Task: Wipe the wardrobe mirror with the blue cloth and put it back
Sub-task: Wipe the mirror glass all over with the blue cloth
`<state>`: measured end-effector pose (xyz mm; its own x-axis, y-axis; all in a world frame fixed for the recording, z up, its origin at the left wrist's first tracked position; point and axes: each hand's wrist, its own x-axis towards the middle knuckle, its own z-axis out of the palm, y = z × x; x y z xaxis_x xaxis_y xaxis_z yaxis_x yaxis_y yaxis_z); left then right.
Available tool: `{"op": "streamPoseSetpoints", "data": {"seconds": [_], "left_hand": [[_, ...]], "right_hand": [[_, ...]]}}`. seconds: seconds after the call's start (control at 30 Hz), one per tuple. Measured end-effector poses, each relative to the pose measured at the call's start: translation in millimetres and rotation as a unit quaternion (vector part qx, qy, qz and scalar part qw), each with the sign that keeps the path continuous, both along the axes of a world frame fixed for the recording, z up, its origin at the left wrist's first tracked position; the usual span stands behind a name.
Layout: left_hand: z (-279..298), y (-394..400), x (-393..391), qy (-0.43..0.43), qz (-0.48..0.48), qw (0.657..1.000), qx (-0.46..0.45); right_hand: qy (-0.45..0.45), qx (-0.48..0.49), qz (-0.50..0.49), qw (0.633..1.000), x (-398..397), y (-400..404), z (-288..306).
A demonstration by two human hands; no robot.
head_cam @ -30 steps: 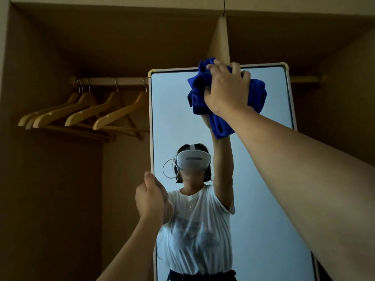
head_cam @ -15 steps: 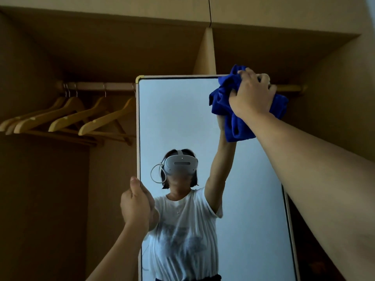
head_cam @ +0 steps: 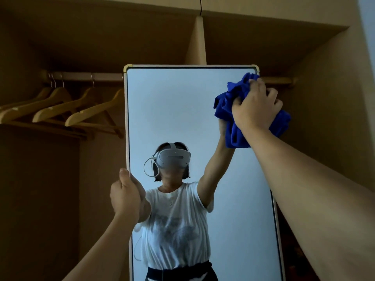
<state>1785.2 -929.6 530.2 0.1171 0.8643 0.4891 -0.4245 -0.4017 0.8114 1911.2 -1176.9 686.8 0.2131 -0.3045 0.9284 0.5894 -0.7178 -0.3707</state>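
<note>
A tall wardrobe mirror (head_cam: 182,110) with a pale frame stands upright in front of me inside an open wardrobe. My right hand (head_cam: 255,108) grips a bunched blue cloth (head_cam: 229,106) and holds it against the glass at the mirror's top right corner. My left hand (head_cam: 125,195) grips the mirror's left frame edge about halfway down, thumb up along the frame. The glass reflects a person in a white shirt with a raised arm.
Several wooden hangers (head_cam: 60,110) hang from a rail (head_cam: 85,76) at the left behind the mirror. A vertical wardrobe divider (head_cam: 197,41) rises above the mirror. The wardrobe's side wall (head_cam: 332,98) stands close on the right.
My right hand has slid the blue cloth to the right along the top of the mirror, from the upper middle to the top right corner. My left hand keeps its hold on the frame.
</note>
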Motion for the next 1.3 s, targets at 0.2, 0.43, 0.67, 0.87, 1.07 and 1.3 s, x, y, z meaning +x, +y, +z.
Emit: {"op": "streamPoseSetpoints", "data": {"seconds": [0.2,0.43,0.67,0.87,1.07,1.3], "left_hand": [[0.6,-3.1,-2.7,0.005,-0.004,1.0,-0.004],[0.8,-11.4,-8.4,0.005,0.011,1.0,-0.002],[0.5,-10.8,-9.3,0.017,0.013,1.0,-0.009],[0.6,-12.1,-11.7,0.006,-0.006,1.0,-0.007],[2.4,-19.2,-15.1,-0.019,0.002,1.0,0.011],[1.9,-11.9,-12.6,-0.008,-0.023,1.0,0.001]], "right_hand": [[-0.011,-0.008,0.008,1.0,0.1,7.3,-49.2],[-0.04,-0.066,0.03,0.997,-27.7,44.0,-82.0],[-0.127,-0.209,0.066,0.967,-72.7,94.6,-108.3],[-0.204,-0.329,0.051,0.921,-65.7,82.2,-101.4],[-0.084,-0.19,0.018,0.978,-42.1,57.2,-59.6],[-0.068,-0.145,0.016,0.987,-49.5,74.3,-58.7]]}}
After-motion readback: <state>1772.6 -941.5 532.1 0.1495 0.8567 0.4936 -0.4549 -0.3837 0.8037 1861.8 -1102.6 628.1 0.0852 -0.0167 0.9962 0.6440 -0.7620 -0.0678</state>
